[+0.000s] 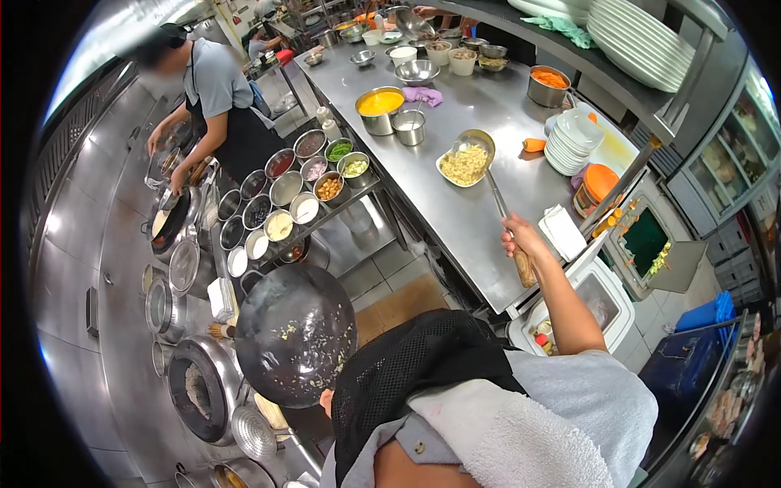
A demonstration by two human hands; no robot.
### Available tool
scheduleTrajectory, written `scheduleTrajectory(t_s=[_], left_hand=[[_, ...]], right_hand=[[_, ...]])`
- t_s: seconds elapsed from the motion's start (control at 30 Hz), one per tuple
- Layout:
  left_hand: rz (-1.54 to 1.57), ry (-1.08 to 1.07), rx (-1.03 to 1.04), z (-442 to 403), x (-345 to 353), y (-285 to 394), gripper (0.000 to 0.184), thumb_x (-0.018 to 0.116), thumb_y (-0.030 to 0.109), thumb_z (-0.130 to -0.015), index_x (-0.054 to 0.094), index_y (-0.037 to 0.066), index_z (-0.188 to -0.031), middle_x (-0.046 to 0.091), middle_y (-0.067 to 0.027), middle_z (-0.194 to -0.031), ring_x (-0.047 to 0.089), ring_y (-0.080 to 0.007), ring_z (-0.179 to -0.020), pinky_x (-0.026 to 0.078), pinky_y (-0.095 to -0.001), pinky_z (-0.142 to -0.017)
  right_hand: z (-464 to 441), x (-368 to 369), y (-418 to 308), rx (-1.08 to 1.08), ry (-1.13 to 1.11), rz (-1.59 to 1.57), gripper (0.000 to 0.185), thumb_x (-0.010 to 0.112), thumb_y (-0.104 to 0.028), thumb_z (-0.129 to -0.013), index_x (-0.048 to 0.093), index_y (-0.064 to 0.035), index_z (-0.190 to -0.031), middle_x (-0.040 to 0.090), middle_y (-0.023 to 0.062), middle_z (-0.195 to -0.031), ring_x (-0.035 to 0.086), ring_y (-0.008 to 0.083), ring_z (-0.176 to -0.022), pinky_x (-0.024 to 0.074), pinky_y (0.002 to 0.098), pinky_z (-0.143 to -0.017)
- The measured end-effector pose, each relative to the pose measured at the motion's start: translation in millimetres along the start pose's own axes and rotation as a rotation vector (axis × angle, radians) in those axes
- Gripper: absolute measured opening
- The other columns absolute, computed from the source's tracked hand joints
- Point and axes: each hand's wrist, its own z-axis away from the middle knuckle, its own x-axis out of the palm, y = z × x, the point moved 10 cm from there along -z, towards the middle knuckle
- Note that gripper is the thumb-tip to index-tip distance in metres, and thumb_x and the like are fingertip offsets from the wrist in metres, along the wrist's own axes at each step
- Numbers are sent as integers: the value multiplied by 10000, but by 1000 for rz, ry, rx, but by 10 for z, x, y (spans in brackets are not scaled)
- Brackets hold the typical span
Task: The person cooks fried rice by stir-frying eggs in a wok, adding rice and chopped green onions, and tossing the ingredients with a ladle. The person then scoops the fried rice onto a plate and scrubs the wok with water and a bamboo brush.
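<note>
My right hand (pixel 525 236) is closed around the wooden-handled metal ladle (pixel 498 191), its fingers wrapped on the shaft just above the wood. The ladle's bowl rests at the heap of pale yellow, rice-like food (pixel 464 167) on a white plate (pixel 443 172), which stands on the steel table. Only a bit of my left hand (pixel 327 402) shows, at the near edge of a dark wok (pixel 297 333); the cap hides the rest. The wok is off the burner and tilted, with scattered bits of food stuck to its inside.
Several containers of ingredients (pixel 285 187) stand left of the steel table (pixel 390 187). A burner ring (pixel 198 390) and a strainer (pixel 254 431) lie at lower left. Stacked white bowls (pixel 573 142) stand at right. Another person (pixel 215 98) works at the stove, upper left.
</note>
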Motion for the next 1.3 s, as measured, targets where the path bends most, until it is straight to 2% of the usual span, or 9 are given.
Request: scheduleTrajectory(t_s=[0.17, 0.43, 0.6, 0.63, 0.77, 0.9, 1.1, 1.2, 1.3], left_hand=[[45, 41, 32, -59, -88, -43, 114, 572, 229, -902, 529, 132, -943, 583, -82, -890, 577, -205, -804, 528, -375, -768], [-219, 37, 197, 117, 511, 250, 176, 574, 221, -911, 529, 113, -1043, 586, -80, -938, 587, -202, -856, 521, -352, -812], [-842, 71, 743, 453, 923, 592, 233, 576, 214, -918, 529, 98, -1114, 588, -78, -972, 594, -199, -892, 515, -335, -844], [-279, 93, 235, 340, 880, 395, 251, 564, 198, -943, 514, 89, -1164, 585, -92, -1024, 595, -190, -899, 516, -298, -807], [-190, -108, 64, 220, 1003, 341, 257, 569, 221, -922, 510, 89, -1135, 595, -109, -977, 608, -211, -798, 524, -273, -681], [192, 144, -146, 216, 1213, 283, 315, 593, 275, -868, 535, 82, -1109, 600, -124, -896, 603, -233, -679, 519, -311, -556], [260, 88, -94, 245, 1675, 470, 347, 647, 308, -832, 597, 36, -1042, 617, -109, -820, 588, -231, -637, 500, -296, -526], [313, 99, -83, 213, 1552, 522, 379, 630, 363, -834, 594, 46, -1038, 610, -107, -794, 578, -228, -623, 487, -293, -534], [209, 191, -45, 311, 1445, 683, 431, 586, 429, -817, 596, 63, -1045, 595, -110, -859, 571, -227, -653, 492, -297, -560]], right_hand=[[8, 53, -155, -97, -52, 235, 703, 527, -208, -979, 179, -128, -1585, 449, -16, -611, 456, 99, -437, 421, 309, -385], [172, -132, -276, -636, 339, 1165, 681, 578, -184, -931, 301, -185, -1552, 691, 262, -892, 660, 465, -792, 519, 528, -735], [87, -167, -7, -494, 376, 1211, 674, 583, -174, -933, 315, -210, -1550, 685, 263, -896, 653, 466, -785, 518, 519, -727], [85, -159, 9, -476, 390, 1163, 668, 578, -164, -938, 317, -213, -1551, 691, 271, -960, 657, 465, -795, 523, 508, -733], [108, 45, -144, -641, 305, 905, 656, 591, -166, -947, 332, -210, -1548, 668, 279, -1118, 670, 446, -886, 530, 465, -791], [158, 889, -164, -887, -190, 847, 632, 610, -189, -966, 352, -218, -1541, 531, 143, -1443, 660, 314, -1118, 502, 359, -964], [208, 2493, 491, -554, -1100, 768, 571, 553, -296, -1022, 343, -249, -1551, 516, 117, -1477, 612, 271, -1213, 460, 349, -988], [264, 2843, 904, -269, -1320, 948, 565, 551, -309, -1025, 346, -267, -1549, 566, 141, -1420, 634, 276, -1173, 473, 353, -953], [330, 3151, 1038, -367, -1397, 893, 570, 561, -308, -1021, 349, -254, -1548, 638, 173, -1307, 674, 289, -1064, 481, 353, -901]])
